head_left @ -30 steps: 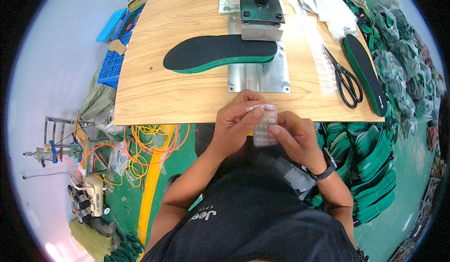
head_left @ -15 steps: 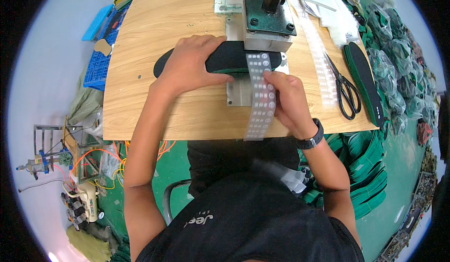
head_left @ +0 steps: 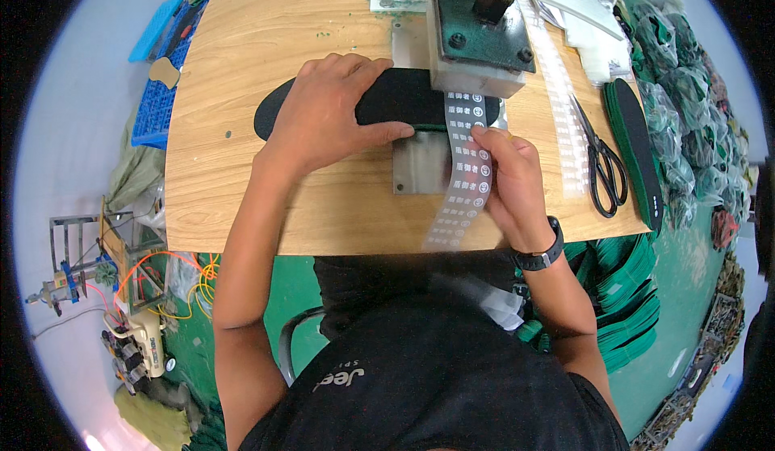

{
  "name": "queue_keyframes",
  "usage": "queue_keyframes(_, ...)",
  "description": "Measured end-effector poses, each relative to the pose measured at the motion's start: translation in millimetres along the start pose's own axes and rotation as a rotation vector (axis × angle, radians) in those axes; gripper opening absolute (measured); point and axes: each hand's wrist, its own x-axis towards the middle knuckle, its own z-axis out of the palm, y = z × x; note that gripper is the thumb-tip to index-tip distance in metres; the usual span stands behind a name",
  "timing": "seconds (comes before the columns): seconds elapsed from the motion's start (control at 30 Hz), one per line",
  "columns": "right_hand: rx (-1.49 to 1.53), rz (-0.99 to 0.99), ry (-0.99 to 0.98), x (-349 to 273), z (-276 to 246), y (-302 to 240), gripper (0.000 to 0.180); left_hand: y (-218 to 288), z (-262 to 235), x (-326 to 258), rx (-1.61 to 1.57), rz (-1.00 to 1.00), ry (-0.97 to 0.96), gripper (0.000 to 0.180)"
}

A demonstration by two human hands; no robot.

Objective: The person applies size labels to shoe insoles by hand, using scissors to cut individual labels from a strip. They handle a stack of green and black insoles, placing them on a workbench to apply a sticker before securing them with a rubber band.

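A black insole (head_left: 404,100) with a green underside lies crosswise on a metal plate (head_left: 421,164) at the table's middle. My left hand (head_left: 327,112) grips it from above, fingers over its far side and thumb along its near edge. My right hand (head_left: 513,181) pinches a translucent strip (head_left: 468,164) printed with rows of white marks. The strip's far end rests on the insole's right part, and its near end hangs toward the table edge. Just beyond stands the metal block of a press (head_left: 480,76), partly overhanging the insole.
Black-handled scissors (head_left: 605,169) lie right of my right hand, beside another pale printed strip (head_left: 571,152). Stacked insoles (head_left: 634,144) sit along the table's right edge. A blue crate (head_left: 153,112) stands at the left. Bagged goods and green piles (head_left: 617,306) fill the floor at right.
My right hand and the strip have shifted slightly right. The press block appears larger and farther right. My left hand keeps its hold on the insole, its thumb still at the near edge.
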Motion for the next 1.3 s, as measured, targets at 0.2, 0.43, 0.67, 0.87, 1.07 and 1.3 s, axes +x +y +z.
queue_keyframes(0.2, -0.005, -0.038, -0.014, 1.4, 1.4, 4.8, 0.017, 4.3, 4.1, -0.9, -0.01, 0.005, 0.06, 0.066)
queue_keyframes(0.43, -0.08, -0.081, -0.007, -0.7, 1.1, 5.3, 0.022, 1.2, 3.1, -6.2, -0.08, 0.1, 0.134, 0.056)
queue_keyframes(0.67, -0.374, -0.208, -0.095, -40.3, 3.2, 14.3, 0.023, -10.0, 17.6, -8.6, -0.053, 0.192, 0.309, 0.029)
queue_keyframes(0.87, -0.344, -0.075, -0.048, -52.3, -8.4, 15.5, 0.021, -7.1, 4.9, -16.3, -0.494, -0.323, 0.401, 0.02)
queue_keyframes(1.07, -0.154, -0.086, -0.006, -8.2, 0.4, 3.1, 0.022, -1.0, 0.5, -17.8, -0.493, -0.284, 0.356, 0.018)
queue_keyframes(1.3, -0.127, -0.051, -0.001, -2.7, -0.3, 1.7, 0.021, -4.2, 5.0, -17.8, -0.421, -0.269, 0.34, 0.018)
